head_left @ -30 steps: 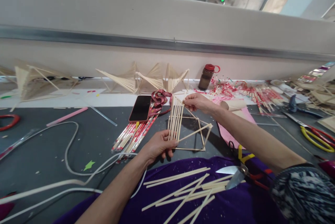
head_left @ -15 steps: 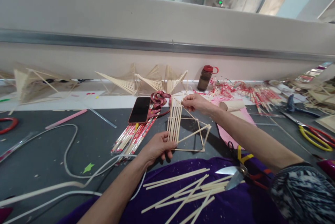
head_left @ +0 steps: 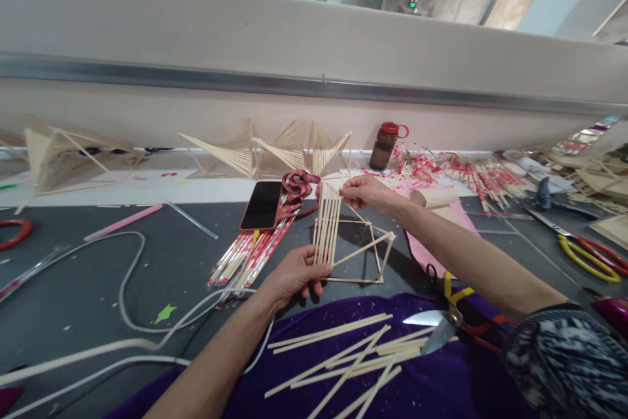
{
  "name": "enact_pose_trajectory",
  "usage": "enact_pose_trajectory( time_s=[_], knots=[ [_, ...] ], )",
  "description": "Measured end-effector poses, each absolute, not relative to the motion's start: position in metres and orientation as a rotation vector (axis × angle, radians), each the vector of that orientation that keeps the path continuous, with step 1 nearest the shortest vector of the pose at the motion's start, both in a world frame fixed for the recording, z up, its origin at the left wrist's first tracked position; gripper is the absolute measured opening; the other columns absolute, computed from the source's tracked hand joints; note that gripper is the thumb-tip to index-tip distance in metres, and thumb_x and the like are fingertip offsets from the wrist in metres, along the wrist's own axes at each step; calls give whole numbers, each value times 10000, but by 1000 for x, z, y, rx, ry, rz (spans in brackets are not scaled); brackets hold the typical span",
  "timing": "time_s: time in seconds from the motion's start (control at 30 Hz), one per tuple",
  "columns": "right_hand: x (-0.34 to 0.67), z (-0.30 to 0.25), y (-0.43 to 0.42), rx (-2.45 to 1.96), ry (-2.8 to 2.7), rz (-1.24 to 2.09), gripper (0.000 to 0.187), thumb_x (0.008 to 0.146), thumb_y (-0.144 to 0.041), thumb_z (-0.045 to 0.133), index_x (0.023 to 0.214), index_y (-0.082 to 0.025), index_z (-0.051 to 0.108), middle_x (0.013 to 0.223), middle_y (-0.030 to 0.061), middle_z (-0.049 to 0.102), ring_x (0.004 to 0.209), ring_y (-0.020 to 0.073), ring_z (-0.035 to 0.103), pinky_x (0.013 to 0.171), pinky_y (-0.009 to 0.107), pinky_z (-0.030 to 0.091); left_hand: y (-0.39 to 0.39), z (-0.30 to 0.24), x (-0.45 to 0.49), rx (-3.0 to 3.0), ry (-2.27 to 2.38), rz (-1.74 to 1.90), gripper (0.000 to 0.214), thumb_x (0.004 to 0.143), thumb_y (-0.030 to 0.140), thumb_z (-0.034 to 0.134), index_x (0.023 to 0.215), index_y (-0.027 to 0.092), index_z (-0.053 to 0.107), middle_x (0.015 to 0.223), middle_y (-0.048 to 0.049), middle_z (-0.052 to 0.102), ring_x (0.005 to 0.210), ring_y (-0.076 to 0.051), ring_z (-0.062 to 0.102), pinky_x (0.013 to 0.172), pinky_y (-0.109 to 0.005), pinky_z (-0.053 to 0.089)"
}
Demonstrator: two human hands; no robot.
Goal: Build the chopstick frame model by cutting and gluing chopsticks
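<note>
A frame of thin pale wooden sticks point(head_left: 360, 253) stands on the dark table, with a row of several sticks laid side by side along its left face. My left hand point(head_left: 294, 274) is closed on the lower ends of that row. My right hand point(head_left: 367, 193) pinches the top end of the rightmost stick at the frame's upper corner. Loose sticks point(head_left: 343, 357) lie on the purple cloth over my lap.
A black phone point(head_left: 262, 204) lies on wrapped red chopsticks point(head_left: 250, 252). Scissors with red and yellow handles point(head_left: 449, 319) rest at my right. Finished stick models point(head_left: 275, 150) line the wall by a brown bottle point(head_left: 385, 145). White cable point(head_left: 127, 288) loops at the left.
</note>
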State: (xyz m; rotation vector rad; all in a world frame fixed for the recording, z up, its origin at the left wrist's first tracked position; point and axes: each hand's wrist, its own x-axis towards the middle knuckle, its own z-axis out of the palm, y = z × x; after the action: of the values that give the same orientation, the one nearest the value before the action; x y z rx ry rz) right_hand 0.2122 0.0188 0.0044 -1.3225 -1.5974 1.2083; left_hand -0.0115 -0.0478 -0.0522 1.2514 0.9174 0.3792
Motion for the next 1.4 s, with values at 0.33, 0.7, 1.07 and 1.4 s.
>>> enact_pose_trajectory(
  time_s=[0.33,0.7,1.07,1.4],
  knots=[
    [212,5,18,-1321,-1588,1221,204,703,-301,604,580,-150,545,431,-46,498,371,50,414,380,182,279,-48,-52,-12,1260,925,391,298,653,320,684,835,144,527,583,25,573,385,-80,548,287,-122,289],
    [212,3,21,-1334,-1592,1223,192,713,-287,600,589,-151,546,446,-42,507,379,54,426,380,185,286,-48,-54,-12,1268,916,392,274,675,309,664,848,146,528,593,26,563,391,-78,547,289,-117,292],
    [215,3,23,-1303,-1616,1275,222,710,-321,615,593,-147,544,450,-39,507,385,52,433,376,174,290,-47,-55,-12,1276,894,395,269,683,295,657,862,141,529,623,14,585,394,-72,548,290,-119,300],
    [215,2,21,-1284,-1610,1260,216,730,-299,595,591,-150,526,444,-44,500,380,47,421,361,172,275,-47,-53,-12,1273,899,384,289,671,329,662,861,141,552,646,0,618,397,-72,554,291,-123,296]
  ],
)
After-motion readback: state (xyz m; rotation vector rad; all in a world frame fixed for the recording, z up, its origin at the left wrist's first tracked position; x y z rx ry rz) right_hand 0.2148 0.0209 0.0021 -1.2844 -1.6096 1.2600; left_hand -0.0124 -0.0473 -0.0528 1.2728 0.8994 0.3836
